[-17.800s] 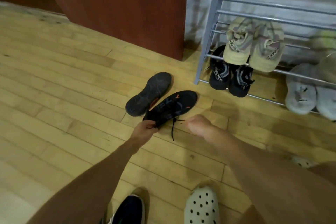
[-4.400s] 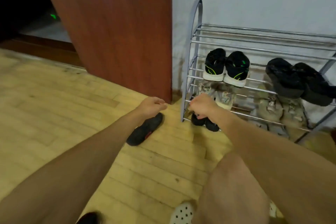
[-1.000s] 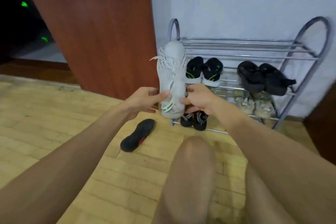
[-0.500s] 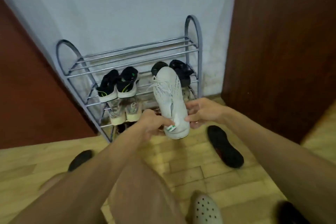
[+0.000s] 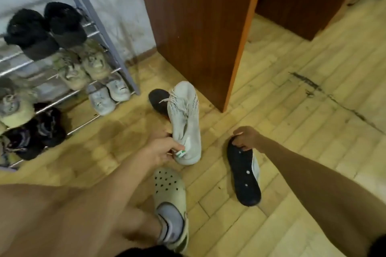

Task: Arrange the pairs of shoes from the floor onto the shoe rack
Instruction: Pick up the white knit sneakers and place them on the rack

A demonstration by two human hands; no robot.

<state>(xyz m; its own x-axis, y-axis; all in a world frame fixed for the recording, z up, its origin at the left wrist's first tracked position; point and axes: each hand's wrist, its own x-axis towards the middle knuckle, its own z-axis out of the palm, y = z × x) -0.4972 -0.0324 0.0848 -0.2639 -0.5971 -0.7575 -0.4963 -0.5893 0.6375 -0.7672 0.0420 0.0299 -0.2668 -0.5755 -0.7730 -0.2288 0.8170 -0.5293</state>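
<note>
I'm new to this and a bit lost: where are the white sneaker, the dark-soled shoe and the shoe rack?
white sneaker (image 5: 184, 119): head view, on its laced upper.
dark-soled shoe (image 5: 243, 175): head view, middle of its sole.
shoe rack (image 5: 98, 19): head view, on its right upright post.

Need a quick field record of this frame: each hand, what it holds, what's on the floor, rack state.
left hand: shut on the heel of the pale grey knit lace-up sneaker, toe pointing away
right hand: shut on one end of the dark-soled shoe, sole facing up, pale upper showing at its edge
floor: black shoe lying behind the held sneaker, partly hidden
metal wire shoe rack: pairs on several tiers; black pair on upper tier, tan pair below, white pair lowest at right
person's foot: cream perforated clog over grey sock
</note>
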